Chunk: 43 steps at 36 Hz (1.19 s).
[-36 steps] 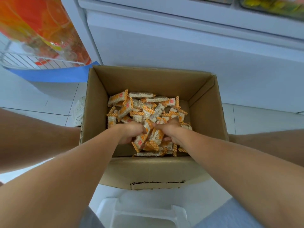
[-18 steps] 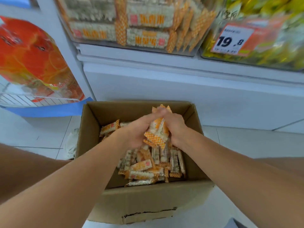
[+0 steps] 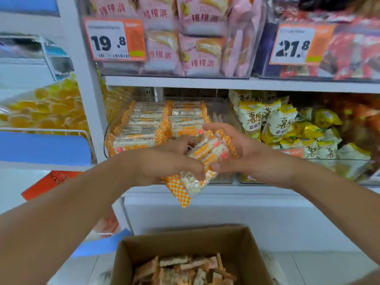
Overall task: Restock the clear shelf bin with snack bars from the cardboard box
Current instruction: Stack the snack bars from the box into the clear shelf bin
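Snack bars [image 3: 207,153] in clear wrappers with orange-checked ends are held as a bundle between both hands, in front of the middle shelf and just before the clear shelf bin [image 3: 115,128].

The shelving unit [image 3: 205,83] is white and fills the upper part of the view. Its top tier carries pink-wrapped cakes [image 3: 197,44] on the left and red packets [image 3: 353,52] on the right, with a price tag reading 19.8 [image 3: 114,39] and a price tag reading 21.8 [image 3: 296,45] fixed to their fronts.

The cardboard box [image 3: 255,256] stands open on the floor below the shelves, at the bottom of the view, with more loose bars [image 3: 185,268] lying in a heap inside it.

The clear shelf bin sits on the middle shelf and already holds stacked rows of the same bars [image 3: 144,124], which fill its left and centre. Just to its right, yellow and white snack bags [image 3: 281,124] are piled in a neighbouring bin.

The left hand [image 3: 170,159] has its fingers curled round the lower end of the bundle, gripping it from the left. The right hand [image 3: 244,153] cups the bundle from the right, thumb pressed under the bars and fingers spread above them. One bar [image 3: 189,184] hangs down beneath the left hand, its checked end pointing toward the box.
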### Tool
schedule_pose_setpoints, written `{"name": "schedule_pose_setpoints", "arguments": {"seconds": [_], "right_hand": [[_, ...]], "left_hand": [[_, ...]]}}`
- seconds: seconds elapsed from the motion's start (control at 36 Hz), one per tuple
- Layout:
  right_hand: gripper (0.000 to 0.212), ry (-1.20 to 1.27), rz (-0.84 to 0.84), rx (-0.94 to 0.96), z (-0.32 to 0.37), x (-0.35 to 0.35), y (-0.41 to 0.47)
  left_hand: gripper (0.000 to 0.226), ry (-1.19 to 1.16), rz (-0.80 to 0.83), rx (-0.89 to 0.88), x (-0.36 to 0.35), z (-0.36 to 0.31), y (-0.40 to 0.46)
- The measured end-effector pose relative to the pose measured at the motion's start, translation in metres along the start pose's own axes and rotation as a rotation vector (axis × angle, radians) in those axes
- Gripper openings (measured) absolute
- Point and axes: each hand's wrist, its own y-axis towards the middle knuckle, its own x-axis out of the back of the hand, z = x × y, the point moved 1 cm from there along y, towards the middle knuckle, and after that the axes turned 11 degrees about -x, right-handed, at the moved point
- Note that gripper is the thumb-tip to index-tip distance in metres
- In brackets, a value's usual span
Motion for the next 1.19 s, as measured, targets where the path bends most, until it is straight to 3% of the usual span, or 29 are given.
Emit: {"name": "schedule_pose_setpoints", "arguments": {"seconds": [0.11,0.22,0.28,0.36,0.42,0.56,0.69,0.86,0.97,1.08,1.19], "right_hand": [[0.063,0.151,-0.015,0.031,0.007,0.015,0.025],[0.048,0.384,-0.237,0.042,0.0,0.028,0.059],[0.047,0.379,-0.338,0.019,-0.007,0.031,0.072],[0.045,0.209,-0.454,-0.018,-0.014,0.031,0.087],[0.046,-0.017,-0.516,-0.014,-0.017,0.029,0.095],[0.08,-0.503,-0.596,-0.057,-0.016,0.024,0.108],[0.08,-0.609,-0.602,-0.11,-0.018,0.019,0.114],[0.078,-0.836,-0.501,-0.147,-0.014,0.005,0.117],[0.085,-0.76,-0.388,-0.161,-0.016,0.008,0.116],[0.105,-0.474,-0.424,-0.158,-0.022,0.011,0.117],[0.106,-0.362,-0.481,-0.133,-0.026,0.014,0.123]], "left_hand": [[0.058,0.1,-0.142,-0.158,0.019,-0.004,0.015],[0.055,0.633,-0.47,-0.425,0.054,-0.002,0.029],[0.057,0.878,-0.572,-0.517,0.072,0.007,0.03],[0.073,1.1,-0.469,-0.4,0.093,0.031,0.032],[0.085,1.126,-0.339,-0.253,0.1,0.046,0.035],[0.083,1.107,-0.156,-0.02,0.102,0.056,0.045],[0.095,1.15,-0.154,-0.055,0.102,0.056,0.047],[0.091,1.176,-0.112,-0.173,0.095,0.053,0.053],[0.099,1.202,-0.069,-0.135,0.094,0.058,0.056],[0.092,1.165,-0.053,-0.174,0.098,0.063,0.056],[0.086,1.181,-0.05,-0.204,0.1,0.066,0.057]]}}
